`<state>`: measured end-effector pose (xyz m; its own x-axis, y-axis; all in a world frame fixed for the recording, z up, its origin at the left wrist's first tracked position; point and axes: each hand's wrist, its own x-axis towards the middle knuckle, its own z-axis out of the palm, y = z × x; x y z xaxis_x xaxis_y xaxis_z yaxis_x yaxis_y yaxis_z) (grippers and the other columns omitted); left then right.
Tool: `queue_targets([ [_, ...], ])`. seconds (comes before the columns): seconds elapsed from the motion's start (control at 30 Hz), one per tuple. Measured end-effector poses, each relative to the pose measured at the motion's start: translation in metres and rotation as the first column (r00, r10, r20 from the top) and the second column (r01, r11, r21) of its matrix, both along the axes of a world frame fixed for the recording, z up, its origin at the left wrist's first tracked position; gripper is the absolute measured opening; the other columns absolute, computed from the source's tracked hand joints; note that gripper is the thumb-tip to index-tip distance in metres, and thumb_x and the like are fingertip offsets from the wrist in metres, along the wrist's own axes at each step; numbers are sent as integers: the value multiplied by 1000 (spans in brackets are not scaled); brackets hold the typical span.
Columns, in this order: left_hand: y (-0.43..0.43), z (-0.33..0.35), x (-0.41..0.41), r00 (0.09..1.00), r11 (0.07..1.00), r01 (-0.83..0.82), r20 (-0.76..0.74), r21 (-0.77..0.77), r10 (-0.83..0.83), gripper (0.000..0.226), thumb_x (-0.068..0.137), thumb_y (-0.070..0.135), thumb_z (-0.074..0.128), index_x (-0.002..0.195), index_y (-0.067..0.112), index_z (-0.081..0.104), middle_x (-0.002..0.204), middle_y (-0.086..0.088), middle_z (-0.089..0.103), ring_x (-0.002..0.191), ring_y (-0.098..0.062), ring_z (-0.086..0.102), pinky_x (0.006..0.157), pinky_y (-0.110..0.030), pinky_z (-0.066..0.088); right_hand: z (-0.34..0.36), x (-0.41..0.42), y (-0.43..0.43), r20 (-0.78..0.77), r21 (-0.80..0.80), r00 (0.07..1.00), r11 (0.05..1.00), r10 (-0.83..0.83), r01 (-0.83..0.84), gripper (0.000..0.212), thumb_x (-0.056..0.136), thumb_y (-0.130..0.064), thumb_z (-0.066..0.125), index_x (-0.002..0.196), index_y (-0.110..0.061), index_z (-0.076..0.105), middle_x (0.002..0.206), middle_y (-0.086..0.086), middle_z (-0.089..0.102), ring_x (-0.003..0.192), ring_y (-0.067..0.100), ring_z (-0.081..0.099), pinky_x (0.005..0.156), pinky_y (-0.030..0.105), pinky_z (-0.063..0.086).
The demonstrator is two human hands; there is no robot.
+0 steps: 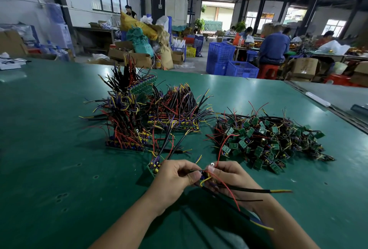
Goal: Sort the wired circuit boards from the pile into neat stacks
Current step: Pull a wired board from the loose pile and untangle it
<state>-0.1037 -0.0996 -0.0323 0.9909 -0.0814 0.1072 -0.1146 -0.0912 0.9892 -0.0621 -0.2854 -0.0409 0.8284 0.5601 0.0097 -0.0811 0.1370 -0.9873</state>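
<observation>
**Two hands work on one wired circuit board at a green sorting table**

A wide green table fills the lower two thirds of the frame. Beyond its far edge, blurred with distance, people sit at benches in the upper right beside blue crates.

At centre right of the table lies the loose pile: small green boards tangled with red, black and yellow wires. Left of it, at the centre of the frame, stand the sorted stacks, boards lined up in rows with wires bristling upward: a low middle stack, a taller left stack, and a back stack behind them.

At lower centre the left hand and right hand meet, fingers curled, both pinching one wired board between them above the table. A black cable with a yellow tip trails from it to the right, and a thin red wire loops across the right hand. A short row of boards sits just beside the left knuckles; whether that hand holds it cannot be told
</observation>
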Motion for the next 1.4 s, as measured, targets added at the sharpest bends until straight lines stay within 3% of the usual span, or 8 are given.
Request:
queue_targets([
  [0.23, 0, -1, 0, 1000, 1000, 1, 11, -12, -1, 16, 82, 5, 73, 81, 21, 74, 74, 3, 72, 73, -8, 64, 75, -23, 52, 0, 1, 0, -18, -12, 1000, 1000, 10, -10, 34, 81, -30, 72, 81, 3, 64, 65, 13, 57, 53, 17, 56, 51, 24, 47],
  [0.43, 2, 1, 0, 999, 998, 43, 5, -51, -43, 24, 85, 5, 70, 77, 26, 78, 77, 0, 74, 74, -9, 67, 72, -18, 50, 1, -1, -3, -36, 19, 999, 999, 36, -35, 28, 83, -29, 72, 84, -1, 67, 68, 12, 58, 55, 16, 56, 53, 22, 50],
  [0.57, -2, 4, 0, 1000, 992, -1, -1, -127, 1, 9, 75, 20, 74, 80, 26, 79, 78, -3, 74, 74, -10, 66, 74, -20, 52, 0, 3, 3, -63, 30, 996, 997, -65, 67, 30, 72, -35, 79, 81, -7, 72, 69, 12, 58, 54, 16, 53, 52, 22, 47],
  [0.73, -4, 2, 2, 999, 975, -11, -52, -223, 0, 17, 68, 26, 73, 83, 18, 79, 85, -11, 73, 79, -16, 65, 74, -23, 52, 4, 0, 4, -154, 125, 987, 990, -44, 63, 29, 75, -27, 76, 90, -3, 68, 69, 10, 64, 53, 14, 60, 49, 24, 53],
  [1.0, -5, 6, 3, 957, 848, 66, -207, -526, -203, 12, 71, 13, 68, 74, 6, 77, 70, -4, 68, 63, -11, 64, 60, -22, 55, 11, -7, 5, -280, 199, 960, 978, 0, 58, 23, 81, -14, 68, 93, 3, 60, 74, 17, 59, 55, 20, 59, 49, 25, 50],
  [1.13, -8, 8, 3, 954, 830, 28, -232, -557, -188, 11, 71, 10, 65, 71, 5, 75, 73, -10, 67, 63, -16, 65, 58, -24, 56, 11, -6, 4, -319, 168, 948, 985, 7, 50, 39, 68, -23, 79, 92, 0, 59, 70, 17, 57, 53, 22, 59, 47, 27, 46],
  [1.27, -7, 9, 2, 946, 781, 17, -243, -625, -215, 12, 71, 5, 63, 70, 5, 75, 70, -12, 66, 57, -17, 64, 55, -25, 56, 16, -8, 5, -381, 224, 924, 973, 29, 62, 35, 55, -28, 91, 78, -12, 70, 65, 9, 63, 54, 18, 60, 54, 26, 52],
  [1.4, -6, 10, 4, 957, 730, -3, -214, -683, -196, 16, 70, 2, 60, 68, 5, 76, 72, -13, 68, 58, -17, 67, 57, -24, 58, 21, -8, 6, -360, 263, 933, 955, -32, 134, 13, 73, -25, 78, 81, -16, 73, 71, 7, 65, 54, 15, 59, 51, 22, 52],
])
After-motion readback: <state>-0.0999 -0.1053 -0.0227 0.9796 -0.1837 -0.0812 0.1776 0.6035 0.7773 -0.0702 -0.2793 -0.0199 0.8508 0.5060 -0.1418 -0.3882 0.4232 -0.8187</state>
